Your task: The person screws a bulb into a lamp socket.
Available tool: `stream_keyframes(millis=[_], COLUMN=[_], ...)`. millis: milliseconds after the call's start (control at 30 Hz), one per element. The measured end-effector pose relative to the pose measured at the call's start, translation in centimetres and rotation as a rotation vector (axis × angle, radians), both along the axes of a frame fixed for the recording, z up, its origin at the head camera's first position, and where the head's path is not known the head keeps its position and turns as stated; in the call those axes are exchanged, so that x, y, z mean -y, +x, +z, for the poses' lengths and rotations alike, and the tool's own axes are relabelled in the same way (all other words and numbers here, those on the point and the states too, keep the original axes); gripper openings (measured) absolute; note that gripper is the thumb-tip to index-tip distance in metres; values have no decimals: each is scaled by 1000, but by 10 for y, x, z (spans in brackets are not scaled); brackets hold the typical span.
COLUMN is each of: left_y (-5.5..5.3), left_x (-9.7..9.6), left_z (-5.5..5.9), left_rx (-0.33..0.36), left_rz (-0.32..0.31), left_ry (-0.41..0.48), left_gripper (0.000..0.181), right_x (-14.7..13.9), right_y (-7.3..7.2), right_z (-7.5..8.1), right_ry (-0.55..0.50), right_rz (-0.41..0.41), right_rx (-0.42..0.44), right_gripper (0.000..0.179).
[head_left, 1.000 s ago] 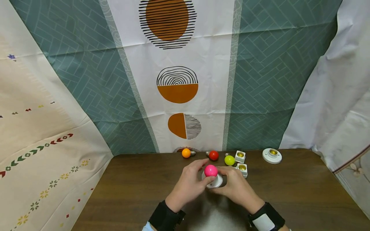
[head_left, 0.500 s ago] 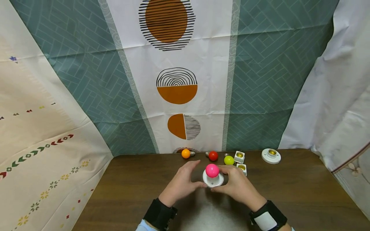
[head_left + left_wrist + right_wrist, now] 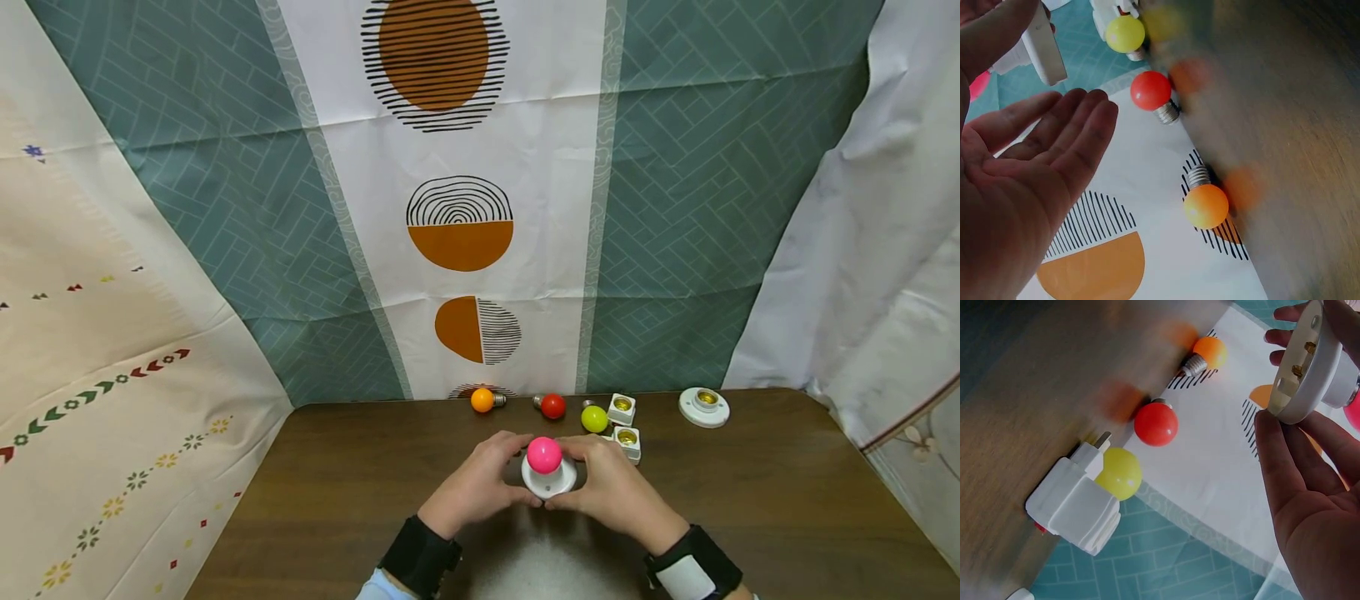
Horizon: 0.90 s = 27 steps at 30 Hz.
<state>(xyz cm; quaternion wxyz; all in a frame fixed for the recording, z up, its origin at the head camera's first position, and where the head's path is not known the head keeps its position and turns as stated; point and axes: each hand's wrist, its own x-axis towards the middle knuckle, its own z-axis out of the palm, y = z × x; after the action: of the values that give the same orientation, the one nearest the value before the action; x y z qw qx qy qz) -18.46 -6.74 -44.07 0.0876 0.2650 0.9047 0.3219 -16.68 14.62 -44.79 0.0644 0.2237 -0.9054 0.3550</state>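
Observation:
A pink light bulb (image 3: 544, 456) stands in a round white lamp holder (image 3: 550, 486), raised in front of me. My right hand (image 3: 613, 490) grips the holder's rim from the right. Seen from the right wrist, the holder's hollow underside (image 3: 1300, 362) shows brass contacts. On the other side my left hand (image 3: 472, 486) is cupped around the holder. Its thumb overlaps the rim, while in the left wrist view its fingers (image 3: 1082, 134) are loosely extended with a gap between them and the holder. Most of the bulb is hidden in both wrist views.
Along the table's back edge lie an orange bulb (image 3: 482, 400), a red bulb (image 3: 553, 406) and a yellow-green bulb (image 3: 595, 419). Beside them are white square plug-in sockets (image 3: 627, 451). Another round lamp holder (image 3: 693, 414) sits further right. Patterned cloth (image 3: 675, 233) hangs behind.
My left hand lets go of the pink bulb, moves slightly left, then comes back around the holder. The right hand keeps its grip. The holder shifts slightly toward me.

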Motion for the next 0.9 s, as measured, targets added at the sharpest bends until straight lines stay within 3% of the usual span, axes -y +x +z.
stream_keyframes(millis=[167,567,900], left_y=[-1,-1,-3], left_x=[-3,-6,-4], left_z=[-1,-8,-11], left_rx=[29,35,34], left_rz=[-22,-25,-5], left_ry=[40,79,93], left_gripper=[64,71,64], right_x=[0,-1,0], right_y=[-1,0,0], right_z=[-1,-1,-4], right_ry=[5,-13,-16], right_rz=[18,92,102], right_rx=[23,136,106], right_gripper=[59,65,65])
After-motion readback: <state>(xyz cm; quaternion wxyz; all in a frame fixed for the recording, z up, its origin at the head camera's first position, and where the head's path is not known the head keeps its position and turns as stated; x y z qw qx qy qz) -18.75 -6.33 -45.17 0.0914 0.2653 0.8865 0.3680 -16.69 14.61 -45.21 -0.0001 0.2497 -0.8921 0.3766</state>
